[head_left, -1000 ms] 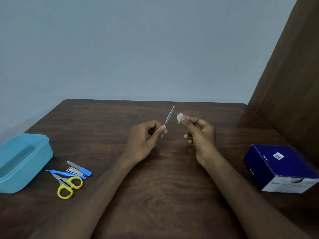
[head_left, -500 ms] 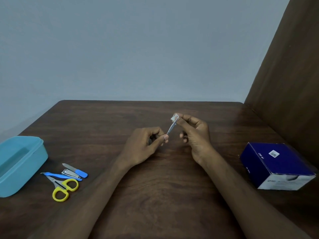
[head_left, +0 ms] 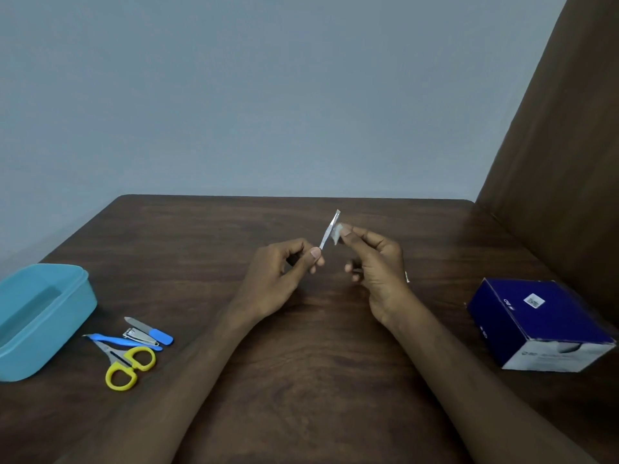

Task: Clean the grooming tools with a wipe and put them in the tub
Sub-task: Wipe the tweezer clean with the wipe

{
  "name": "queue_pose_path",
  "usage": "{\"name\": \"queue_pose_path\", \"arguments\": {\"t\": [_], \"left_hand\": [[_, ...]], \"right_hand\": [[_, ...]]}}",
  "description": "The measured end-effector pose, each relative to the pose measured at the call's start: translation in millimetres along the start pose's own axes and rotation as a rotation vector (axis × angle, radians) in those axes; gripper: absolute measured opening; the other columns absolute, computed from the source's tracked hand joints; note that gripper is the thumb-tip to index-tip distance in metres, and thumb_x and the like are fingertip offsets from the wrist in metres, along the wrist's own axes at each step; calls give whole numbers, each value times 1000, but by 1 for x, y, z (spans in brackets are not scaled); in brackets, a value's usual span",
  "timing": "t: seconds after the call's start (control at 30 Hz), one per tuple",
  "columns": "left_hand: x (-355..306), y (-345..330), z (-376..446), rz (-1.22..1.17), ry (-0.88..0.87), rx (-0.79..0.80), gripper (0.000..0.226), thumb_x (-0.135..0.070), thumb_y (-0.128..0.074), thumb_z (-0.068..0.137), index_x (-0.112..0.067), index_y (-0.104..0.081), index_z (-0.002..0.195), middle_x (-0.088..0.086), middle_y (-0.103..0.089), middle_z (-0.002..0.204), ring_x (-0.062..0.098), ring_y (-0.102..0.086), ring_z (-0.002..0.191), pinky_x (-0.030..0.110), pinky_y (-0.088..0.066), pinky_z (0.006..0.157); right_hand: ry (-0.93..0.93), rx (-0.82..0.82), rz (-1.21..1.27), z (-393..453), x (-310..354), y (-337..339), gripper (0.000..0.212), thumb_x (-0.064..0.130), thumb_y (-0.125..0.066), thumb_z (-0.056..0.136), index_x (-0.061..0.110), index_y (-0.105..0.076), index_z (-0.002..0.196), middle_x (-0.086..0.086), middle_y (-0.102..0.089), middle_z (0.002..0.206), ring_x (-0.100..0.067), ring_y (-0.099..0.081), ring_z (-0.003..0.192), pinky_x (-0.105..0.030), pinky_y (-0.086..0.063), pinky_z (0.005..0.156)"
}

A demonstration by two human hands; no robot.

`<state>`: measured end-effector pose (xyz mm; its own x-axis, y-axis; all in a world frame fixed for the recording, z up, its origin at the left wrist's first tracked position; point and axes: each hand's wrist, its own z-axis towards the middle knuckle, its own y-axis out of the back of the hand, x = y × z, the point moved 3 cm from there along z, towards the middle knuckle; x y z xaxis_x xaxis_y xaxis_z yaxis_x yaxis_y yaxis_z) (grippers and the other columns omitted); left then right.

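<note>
Wiping is in hand: your left hand [head_left: 274, 279] pinches the metal tweezers [head_left: 330, 229] above the counter [head_left: 201, 236]; your right hand [head_left: 375, 262] pinches the wipe [head_left: 336, 233] against them. Next, carry them left to the tub [head_left: 77, 296], where the scissors [head_left: 124, 363] wait.

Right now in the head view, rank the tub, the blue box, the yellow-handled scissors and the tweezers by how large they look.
1. Blue box and tub: similar in apparent size, and the tub is cut off by the frame edge, so no ranking between them.
2. Yellow-handled scissors.
3. Tweezers, partly hidden by the left hand's fingers.
</note>
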<state>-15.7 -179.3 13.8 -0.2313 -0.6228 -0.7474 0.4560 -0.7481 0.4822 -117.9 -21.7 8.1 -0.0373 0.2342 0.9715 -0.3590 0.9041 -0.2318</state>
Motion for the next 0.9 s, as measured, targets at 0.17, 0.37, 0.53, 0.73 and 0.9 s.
{"name": "queue_pose_path", "arguments": {"t": [0.17, 0.37, 0.53, 0.73, 0.9], "left_hand": [[5, 2, 3, -79, 54, -37, 32, -40, -61, 109, -26, -75, 84, -8, -71, 73, 13, -65, 68, 52, -54, 69], [3, 0, 2, -18, 47, -39, 29, -45, -67, 101, -30, -77, 78, -10, -76, 72, 17, -71, 67, 37, -53, 65], [12, 3, 3, -108, 130, -121, 16, -37, -73, 101, -26, -85, 100, -9, -82, 88, 6, -72, 73, 20, -52, 59], [17, 8, 6, -259, 189, -270, 28, -45, -70, 101, -20, -84, 104, 12, -76, 87, 9, -64, 67, 31, -51, 50], [20, 10, 9, -359, 220, -356, 24, -29, -77, 99, -10, -82, 86, 10, -70, 67, 10, -57, 58, 26, -49, 51]], "right_hand": [[-15, 138, -47, -5, -3, -11, 8, 25, -76, 97, 23, -83, 99, 6, -81, 91, -8, -54, 48, -21, -35, 46], [46, 132, -100, -9, -4, -14, 8, 24, -84, 90, 21, -77, 92, -3, -80, 85, -8, -52, 48, -22, -33, 46], [133, 45, -127, -5, -2, -7, 7, 23, -79, 96, 17, -78, 99, -3, -83, 94, -7, -56, 51, -22, -37, 45], [312, 172, -398, -7, -6, -14, 3, 27, -80, 96, 27, -83, 97, 4, -80, 85, -31, -66, 60, -36, -51, 48], [384, 209, -523, -10, -1, -13, 6, 29, -83, 94, 29, -84, 99, 18, -78, 78, -15, -62, 45, -29, -49, 49]]}}
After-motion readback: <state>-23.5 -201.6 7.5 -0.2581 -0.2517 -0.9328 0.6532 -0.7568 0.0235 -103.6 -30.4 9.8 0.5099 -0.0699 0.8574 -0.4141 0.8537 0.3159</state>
